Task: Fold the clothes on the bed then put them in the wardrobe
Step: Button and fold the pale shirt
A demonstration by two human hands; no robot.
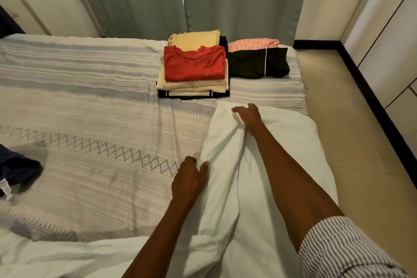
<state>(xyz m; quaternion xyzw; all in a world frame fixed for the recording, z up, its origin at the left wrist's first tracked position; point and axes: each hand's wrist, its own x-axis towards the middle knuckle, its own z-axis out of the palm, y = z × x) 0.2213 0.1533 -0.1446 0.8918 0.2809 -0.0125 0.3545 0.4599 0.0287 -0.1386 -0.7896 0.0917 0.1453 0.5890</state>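
- I note the white garment (259, 165) lies at the bed's (90, 97) right edge, partly overhanging toward the floor (361, 142).
- My right hand (248, 115) bunches its far end in curled fingers; my left hand (190, 178) pinches its near left edge.
- Risk: a hard pull could slide it off the bed.
- Risk: the right hand sits near the folded stack (194, 72); a sweep could topple it.
- The dark garment (18, 165) remains unfolded at left.

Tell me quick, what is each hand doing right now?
Left hand: fingers curled, gripping the near edge of the white garment.
Right hand: fingers bunching and holding the same white garment at its far end.
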